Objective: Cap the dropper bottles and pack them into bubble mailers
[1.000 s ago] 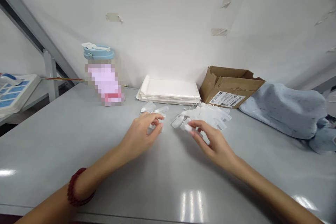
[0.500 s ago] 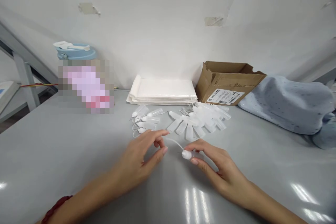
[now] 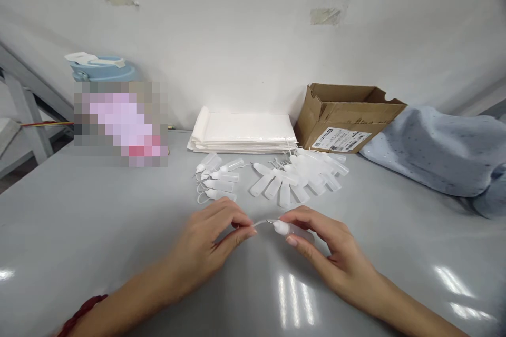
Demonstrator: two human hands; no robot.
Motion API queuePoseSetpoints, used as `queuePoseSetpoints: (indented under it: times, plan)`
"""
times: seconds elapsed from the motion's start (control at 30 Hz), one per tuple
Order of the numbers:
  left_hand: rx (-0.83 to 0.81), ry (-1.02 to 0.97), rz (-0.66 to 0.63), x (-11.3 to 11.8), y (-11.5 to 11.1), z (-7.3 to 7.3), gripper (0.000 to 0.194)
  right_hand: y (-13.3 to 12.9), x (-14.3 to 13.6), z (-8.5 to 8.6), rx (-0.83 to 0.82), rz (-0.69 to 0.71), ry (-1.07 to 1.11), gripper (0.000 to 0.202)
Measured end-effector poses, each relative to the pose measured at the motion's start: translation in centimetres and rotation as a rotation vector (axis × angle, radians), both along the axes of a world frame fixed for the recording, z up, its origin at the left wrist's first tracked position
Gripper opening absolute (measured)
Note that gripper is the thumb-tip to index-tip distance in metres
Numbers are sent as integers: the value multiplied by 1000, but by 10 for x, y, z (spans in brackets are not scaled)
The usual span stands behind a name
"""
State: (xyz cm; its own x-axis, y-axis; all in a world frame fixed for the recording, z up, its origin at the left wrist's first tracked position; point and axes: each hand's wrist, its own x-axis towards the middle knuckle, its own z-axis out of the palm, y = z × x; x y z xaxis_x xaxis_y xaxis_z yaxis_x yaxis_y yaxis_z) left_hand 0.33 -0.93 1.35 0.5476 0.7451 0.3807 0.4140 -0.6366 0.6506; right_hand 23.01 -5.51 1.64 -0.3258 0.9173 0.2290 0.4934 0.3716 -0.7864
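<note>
Between thumb and fingers of my right hand (image 3: 328, 247) is a small translucent bottle (image 3: 294, 231) with a white cap and a thin metal tip pointing left. A white flexible strap (image 3: 261, 221) runs from the bottle to my left hand (image 3: 217, 237), whose thumb and forefinger pinch its end. Beyond my left hand lie several similar bottles (image 3: 219, 185) with looped straps. A larger pile of such bottles (image 3: 304, 174) spreads out behind my right hand.
White padded envelopes (image 3: 245, 129) are stacked against the wall. Right of them stand an open cardboard box (image 3: 348, 121) and a light blue cloth (image 3: 438, 152). A pixelated pink item (image 3: 122, 121) and a blue container (image 3: 103, 69) are at the left, on the grey table (image 3: 118, 210).
My left thumb and forefinger have closed on the strap's end. The bottle's metal tip now shows clearly beside the strap. The view has shifted slightly.
</note>
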Motion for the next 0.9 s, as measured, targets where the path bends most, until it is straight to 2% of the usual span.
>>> queuePoseSetpoints:
  times: [0.23,0.9]
  plan:
    - [-10,-20,-67,3,-4,-3,9,-2,-2,2,7,45,14,19]
    - [3,-5,-102,4,-7,-3,13,-4,-2,1,-61,69,35,15]
